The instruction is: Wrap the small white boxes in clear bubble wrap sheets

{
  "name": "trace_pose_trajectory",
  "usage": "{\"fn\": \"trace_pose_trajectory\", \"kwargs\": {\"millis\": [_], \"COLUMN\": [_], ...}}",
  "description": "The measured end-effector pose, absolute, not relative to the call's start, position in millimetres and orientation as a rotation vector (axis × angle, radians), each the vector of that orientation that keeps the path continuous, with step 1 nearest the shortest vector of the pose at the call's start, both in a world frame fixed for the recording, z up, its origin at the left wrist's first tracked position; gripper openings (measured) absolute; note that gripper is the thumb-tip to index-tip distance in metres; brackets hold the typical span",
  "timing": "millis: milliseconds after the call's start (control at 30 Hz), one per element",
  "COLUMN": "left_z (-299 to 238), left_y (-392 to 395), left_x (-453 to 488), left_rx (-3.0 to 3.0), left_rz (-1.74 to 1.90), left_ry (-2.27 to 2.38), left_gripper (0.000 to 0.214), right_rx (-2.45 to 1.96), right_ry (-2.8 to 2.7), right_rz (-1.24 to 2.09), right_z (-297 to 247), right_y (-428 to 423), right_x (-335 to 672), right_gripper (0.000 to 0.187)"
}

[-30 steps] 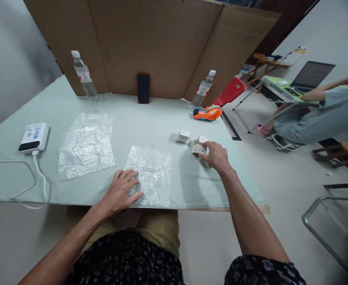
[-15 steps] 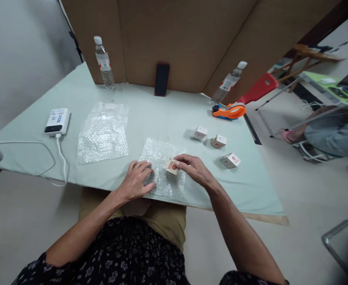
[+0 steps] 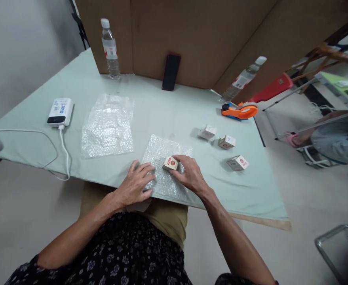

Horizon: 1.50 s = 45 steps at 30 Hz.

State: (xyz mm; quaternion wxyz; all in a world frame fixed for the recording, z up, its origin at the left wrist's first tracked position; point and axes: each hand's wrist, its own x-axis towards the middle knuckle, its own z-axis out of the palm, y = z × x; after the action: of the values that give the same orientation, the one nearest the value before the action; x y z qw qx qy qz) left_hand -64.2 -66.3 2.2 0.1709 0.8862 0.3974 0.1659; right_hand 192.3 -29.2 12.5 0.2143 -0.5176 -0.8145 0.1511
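A small cream box with red print sits on a sheet of bubble wrap near the table's front edge. My right hand grips the box from its right side, thumb in front and fingers behind. With fingers spread, my left hand rests on the left edge of the bubble wrap, apart from the box. To the right stand three similar boxes: one at the back, one in the middle and one nearer the front.
Another bubble wrap sheet lies left, beside a white power bank with a cable. An orange tape dispenser, two water bottles and a phone stand by the cardboard screen. A person sits at far right.
The box has turned from tilted to flat on the bubble wrap, and my right hand's fingers have shifted around its right side. My left hand stays on the sheet. The camera view has shifted slightly.
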Motion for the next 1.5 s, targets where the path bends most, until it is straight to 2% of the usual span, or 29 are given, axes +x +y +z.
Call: {"fn": "trace_pose_trajectory", "kwargs": {"millis": [300, 533, 767, 933, 1200, 1300, 1367, 1433, 1500], "left_z": [0, 1, 6, 9, 16, 18, 20, 22, 23], "left_y": [-69, -66, -62, -58, -41, -29, -21, -14, -9], "left_x": [-62, -56, -45, -38, -27, -24, -22, -20, -17], "left_rx": [2.605, 2.58, 2.614, 2.544, 2.308, 2.196, 2.126, 2.044, 1.949], "left_rz": [0.515, 0.735, 0.615, 0.698, 0.791, 0.795, 0.785, 0.776, 0.773], "left_ry": [1.049, 1.045, 1.128, 1.167, 1.222, 1.223, 1.207, 1.195, 1.181], "left_gripper": [0.022, 0.014, 0.011, 0.007, 0.004, 0.002, 0.002, 0.003, 0.007], "right_rx": [-1.408, -1.399, -1.408, -1.408, -1.303, -1.315, -1.371, -1.395, -1.371], "right_ry": [-2.245, -2.249, -2.241, -2.22, -2.142, -2.139, -2.124, -2.048, -1.944], "right_rz": [0.475, 0.459, 0.513, 0.521, 0.804, 0.802, 0.727, 0.7, 0.752], "right_z": [1, 3, 4, 3, 30, 37, 34, 27, 19], "right_y": [-27, -25, -23, -26, -31, -45, -51, -49, -42], "right_x": [184, 185, 187, 185, 210, 217, 213, 206, 199], "right_gripper": [0.039, 0.038, 0.04, 0.04, 0.045, 0.048, 0.041, 0.021, 0.013]}}
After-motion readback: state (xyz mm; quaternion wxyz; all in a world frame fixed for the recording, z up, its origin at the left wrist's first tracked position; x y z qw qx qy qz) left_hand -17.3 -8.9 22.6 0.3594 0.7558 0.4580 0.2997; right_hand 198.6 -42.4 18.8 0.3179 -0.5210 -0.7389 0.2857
